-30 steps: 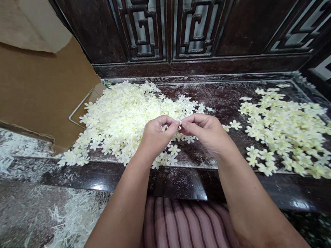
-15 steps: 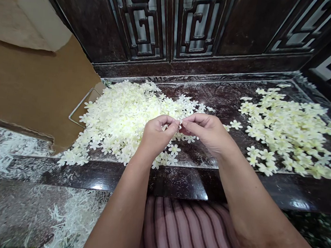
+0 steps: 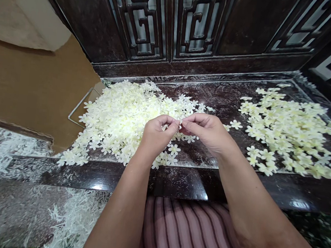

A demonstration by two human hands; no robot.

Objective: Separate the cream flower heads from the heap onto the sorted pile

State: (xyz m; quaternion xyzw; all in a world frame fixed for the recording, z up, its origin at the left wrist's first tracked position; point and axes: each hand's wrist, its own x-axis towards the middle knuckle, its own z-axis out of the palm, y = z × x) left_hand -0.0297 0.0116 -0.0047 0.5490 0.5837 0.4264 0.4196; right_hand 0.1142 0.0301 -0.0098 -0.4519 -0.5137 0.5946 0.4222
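Observation:
My left hand [image 3: 158,134] and my right hand [image 3: 204,129] meet fingertip to fingertip over the front of a flower heap. Thumb and forefinger of each are pinched together on a small white flower [image 3: 180,122], most of it hidden by the fingers. Left of and behind my hands spreads the large heap of pale cream, five-petalled flowers [image 3: 125,112]. A second, looser heap of the same flowers [image 3: 293,132] lies to the right. A single flower [image 3: 235,124] rests just beyond my right wrist.
Both heaps lie on a dark wooden bench [image 3: 177,181] dusted with white scraps. A carved lattice backrest [image 3: 198,22] rises behind. Torn cardboard [image 3: 34,84] with a bent wire loop [image 3: 79,106] stands at left. White shreds [image 3: 79,213] cover part of the floor.
Almost nothing differs. My hands keep the same pinch in the same spot, and both heaps stay as they were.

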